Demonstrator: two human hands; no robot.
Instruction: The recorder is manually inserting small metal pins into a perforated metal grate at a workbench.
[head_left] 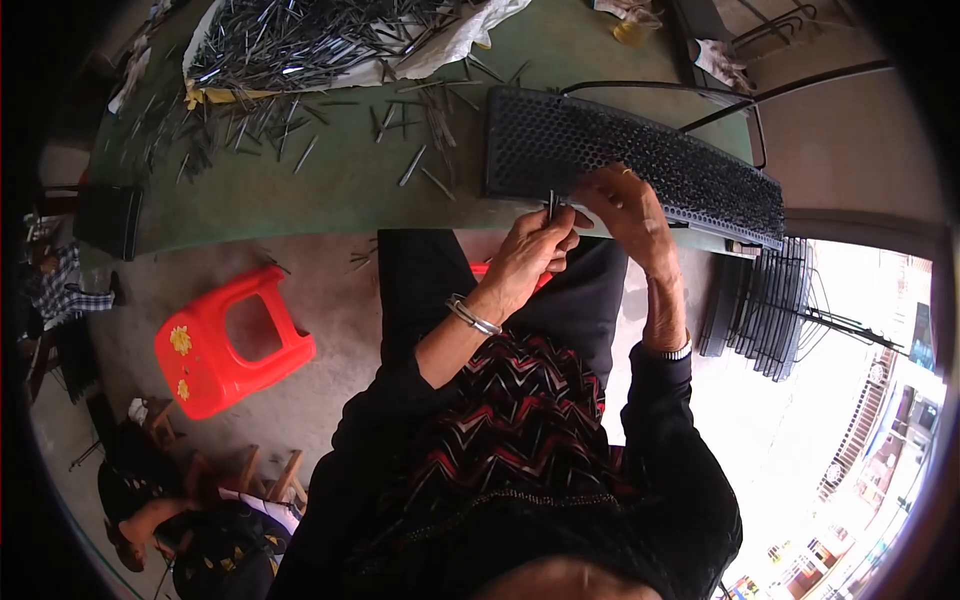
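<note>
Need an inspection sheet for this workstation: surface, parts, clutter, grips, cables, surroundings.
Surface: green table, rods scattered over part of it.
Job items: black perforated tray along the near edge, right of centre; heaped rods in a white sack at the far left.
Clutter: loose rods between sack and near edge; a few floor rods below.
Grips: left grip pinches dark rods; right grip at the tray, fingers blurred, contents unclear.
Cables: nothing seen.
Surroundings: red stool left; another person lower left; black racks right.
</note>
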